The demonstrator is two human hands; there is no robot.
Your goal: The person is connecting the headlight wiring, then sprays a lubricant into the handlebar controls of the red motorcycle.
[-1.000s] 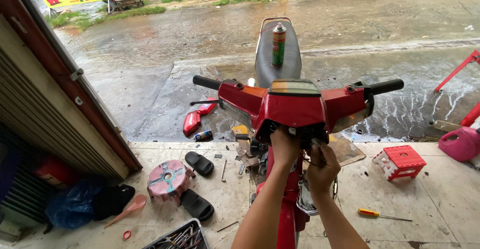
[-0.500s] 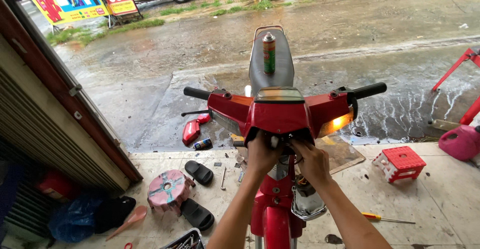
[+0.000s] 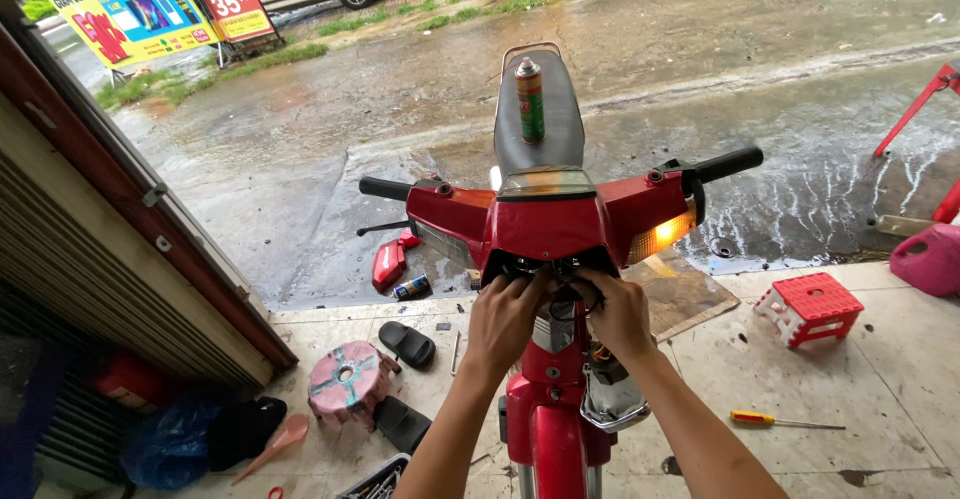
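A red motorbike (image 3: 545,221) stands facing me, its handlebar cover open at the front where the headlamp would sit. My left hand (image 3: 503,317) and my right hand (image 3: 618,311) both reach into that opening among dark wires (image 3: 562,281). Fingers are curled around the wiring; exactly what each one grips is hidden. A loose headlamp unit (image 3: 610,399) hangs beside the red front fork. The right turn signal (image 3: 668,231) glows orange. A green spray can (image 3: 529,99) stands upright on the black seat (image 3: 540,124).
A red plastic stool (image 3: 810,308) and a yellow-handled screwdriver (image 3: 775,420) lie on the tiled floor to the right. Black sandals (image 3: 405,343), a pink stool (image 3: 346,381) and a tool tray (image 3: 375,479) sit left. A pink jug (image 3: 925,257) is far right. Wet road lies beyond.
The view has tilted down and closer; both hands rose slightly into the headlamp opening. The orange turn signal now glows clearly.
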